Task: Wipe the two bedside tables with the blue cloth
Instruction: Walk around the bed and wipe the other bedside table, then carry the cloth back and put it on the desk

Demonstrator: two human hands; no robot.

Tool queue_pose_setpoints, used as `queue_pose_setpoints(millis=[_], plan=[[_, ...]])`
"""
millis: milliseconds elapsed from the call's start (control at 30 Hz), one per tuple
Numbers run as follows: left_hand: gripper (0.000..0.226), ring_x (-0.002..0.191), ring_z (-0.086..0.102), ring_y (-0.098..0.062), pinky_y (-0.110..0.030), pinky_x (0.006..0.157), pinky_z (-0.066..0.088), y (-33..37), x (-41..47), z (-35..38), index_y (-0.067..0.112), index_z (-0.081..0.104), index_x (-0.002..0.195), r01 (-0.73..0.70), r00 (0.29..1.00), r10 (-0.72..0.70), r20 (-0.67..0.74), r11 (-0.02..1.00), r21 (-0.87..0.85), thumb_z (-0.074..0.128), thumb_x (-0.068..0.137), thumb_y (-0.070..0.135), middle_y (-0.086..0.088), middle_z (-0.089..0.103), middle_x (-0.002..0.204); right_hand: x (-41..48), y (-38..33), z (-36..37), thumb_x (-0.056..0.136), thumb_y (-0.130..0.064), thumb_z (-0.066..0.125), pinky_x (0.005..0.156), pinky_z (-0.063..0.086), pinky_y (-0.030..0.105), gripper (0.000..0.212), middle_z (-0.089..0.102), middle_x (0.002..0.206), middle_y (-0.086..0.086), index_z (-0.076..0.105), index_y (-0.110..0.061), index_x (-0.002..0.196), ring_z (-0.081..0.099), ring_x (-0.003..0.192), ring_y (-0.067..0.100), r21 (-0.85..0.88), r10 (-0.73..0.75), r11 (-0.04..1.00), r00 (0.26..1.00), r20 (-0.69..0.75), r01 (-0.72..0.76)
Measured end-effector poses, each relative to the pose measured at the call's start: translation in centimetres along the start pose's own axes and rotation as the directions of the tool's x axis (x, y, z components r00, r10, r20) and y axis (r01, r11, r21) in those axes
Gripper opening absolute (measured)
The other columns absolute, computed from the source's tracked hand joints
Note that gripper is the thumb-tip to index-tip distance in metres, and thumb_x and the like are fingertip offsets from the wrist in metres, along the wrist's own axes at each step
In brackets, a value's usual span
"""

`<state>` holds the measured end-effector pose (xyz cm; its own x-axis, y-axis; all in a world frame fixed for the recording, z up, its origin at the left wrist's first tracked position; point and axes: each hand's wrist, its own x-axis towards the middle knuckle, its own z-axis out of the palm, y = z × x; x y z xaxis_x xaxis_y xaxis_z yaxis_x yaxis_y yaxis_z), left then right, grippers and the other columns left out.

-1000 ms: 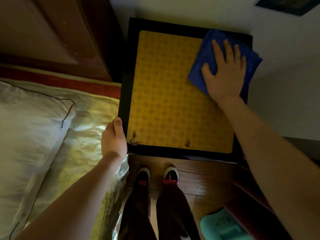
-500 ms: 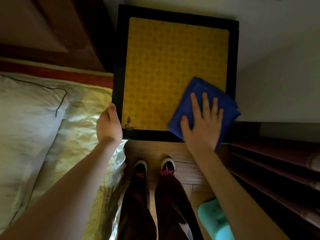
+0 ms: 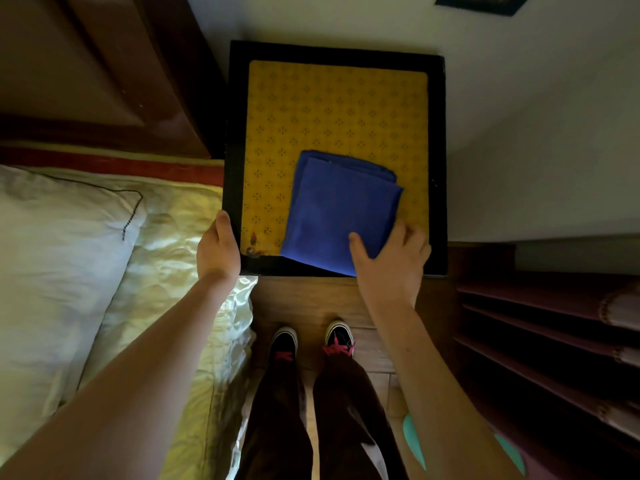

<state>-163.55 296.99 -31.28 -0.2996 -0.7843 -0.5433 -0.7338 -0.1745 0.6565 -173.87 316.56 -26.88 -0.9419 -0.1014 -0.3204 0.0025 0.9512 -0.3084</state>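
From the head camera we look straight down at our own arms. Our left hand holds the near left corner of the bedside table. The thumb lies flat on top of the black frame and the palm is against the outer edge. The other fingers are tucked below the edge, so we cannot tell how far they curl.

Our right hand pinches the blue cloth at its near right corner. The thumb presses on top of the fabric, and the fingers are bent close together along the cloth's right edge, over the table's yellow patterned inset.

The cloth is folded into a rough rectangle and lies flat on the near half of the inset, right of centre. Its long axis runs from the near edge towards the wall, leaning a little to the right. The stacked folds show along its far right side, and its nearest corner overlaps the black frame.

A bed with a pale pillow lies to the left, under a dark wooden headboard. Our shoes stand on the wooden floor just before the table, and dark shelves are to the right.
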Motion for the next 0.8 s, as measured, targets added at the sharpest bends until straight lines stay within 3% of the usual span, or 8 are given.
queue_pose_setpoints(millis=[100, 167, 233, 333, 467, 567, 633, 800], plan=[[0.061, 0.119, 0.055, -0.034, -0.035, 0.092, 0.040, 0.0, -0.1, -0.1, 0.010, 0.056, 0.130, 0.021, 1.000, -0.021, 0.010, 1.000, 0.005, 0.022, 0.100, 0.050, -0.013, 0.061, 0.128, -1.1, -1.4, 0.6, 0.081, -0.055, 0.063, 0.095, 0.048, 0.042, 0.078, 0.042, 0.130, 0.014, 0.038, -0.004, 0.134, 0.047, 0.115, 0.030, 0.111, 0.014, 0.994, 0.999, 0.045, -0.019], [0.058, 0.117, 0.054, -0.035, -0.033, 0.089, 0.038, 0.4, -0.5, -0.3, 0.009, 0.056, 0.128, 0.059, 0.998, -0.059, 0.004, 0.998, 0.015, 0.023, 0.101, 0.047, -0.014, 0.060, 0.126, -1.3, -2.3, 0.7, 0.079, -0.046, 0.071, 0.077, 0.055, 0.037, 0.067, 0.052, 0.122, 0.013, 0.044, -0.004, 0.123, 0.057, 0.098, 0.027, 0.302, 0.152, 0.937, 0.983, 0.108, -0.178], [0.049, 0.109, 0.055, -0.037, -0.033, 0.081, 0.035, 1.0, -1.3, -0.7, 0.005, 0.058, 0.120, 0.078, 0.996, -0.080, 0.029, 0.996, 0.045, 0.025, 0.102, 0.037, -0.018, 0.060, 0.113, -1.1, -3.0, 0.1, 0.077, -0.036, 0.077, 0.059, 0.052, 0.028, 0.050, 0.062, 0.108, 0.009, 0.052, -0.003, 0.106, 0.060, 0.083, 0.022, 0.528, 0.315, 0.744, 0.911, 0.265, -0.410], [0.038, 0.099, 0.054, -0.036, -0.034, 0.076, 0.033, 2.4, -3.6, -3.0, 0.002, 0.056, 0.116, 0.065, 0.992, -0.076, 0.104, 0.992, 0.104, 0.032, 0.099, 0.026, -0.014, 0.056, 0.101, -1.6, -4.3, -2.1, 0.078, -0.027, 0.078, 0.075, 0.058, 0.040, 0.030, 0.065, 0.099, 0.007, 0.059, -0.011, 0.095, 0.065, 0.091, 0.028, 0.699, 0.296, 0.491, 0.854, 0.428, -0.520], [0.041, 0.109, 0.059, -0.028, -0.040, 0.087, 0.044, 5.4, -8.5, -9.4, 0.015, 0.060, 0.116, 0.003, 0.979, -0.012, 0.202, 0.999, 0.044, 0.039, 0.090, 0.039, -0.011, 0.063, 0.121, -4.8, -6.5, -8.9, 0.089, -0.024, 0.067, 0.091, 0.054, 0.044, 0.020, 0.065, 0.104, 0.004, 0.061, -0.017, 0.107, 0.064, 0.103, 0.027, 0.739, 0.057, 0.587, 0.927, 0.371, -0.331], [0.029, 0.103, 0.063, -0.028, -0.042, 0.087, 0.047, 7.9, -13.0, -14.9, 0.033, 0.062, 0.088, -0.098, 0.975, 0.098, 0.199, 0.995, -0.013, 0.043, 0.077, 0.052, -0.009, 0.069, 0.108, -8.5, -7.9, -15.0, 0.093, -0.023, 0.061, 0.094, 0.050, 0.042, 0.025, 0.065, 0.108, 0.007, 0.061, -0.010, 0.115, 0.062, 0.102, 0.026, 0.683, -0.067, 0.701, 0.934, 0.350, -0.205], [0.024, 0.092, 0.065, -0.024, -0.040, 0.081, 0.048, 9.5, -16.8, -18.9, 0.028, 0.064, 0.087, -0.223, 0.963, 0.224, 0.148, 0.975, -0.024, 0.048, 0.083, 0.045, -0.008, 0.069, 0.096, -11.3, -8.3, -19.1, 0.094, -0.022, 0.060, 0.091, 0.050, 0.041, 0.017, 0.065, 0.098, 0.002, 0.062, -0.012, 0.107, 0.062, 0.092, 0.023, 0.675, -0.148, 0.727, 0.929, 0.338, -0.129], [0.025, 0.084, 0.059, 0.006, -0.012, 0.069, 0.042, 9.8, -25.8, -27.3, 0.026, 0.065, 0.099, -0.405, 0.914, 0.404, 0.031, 0.911, 0.083, 0.045, 0.089, 0.037, 0.010, 0.067, 0.091, -17.3, -8.3, -26.6, 0.094, -0.020, 0.058, 0.077, 0.048, 0.037, 0.007, 0.067, 0.089, -0.005, 0.062, -0.026, 0.091, 0.064, 0.084, 0.014, 0.673, -0.360, 0.736, 0.885, 0.294, 0.076]])
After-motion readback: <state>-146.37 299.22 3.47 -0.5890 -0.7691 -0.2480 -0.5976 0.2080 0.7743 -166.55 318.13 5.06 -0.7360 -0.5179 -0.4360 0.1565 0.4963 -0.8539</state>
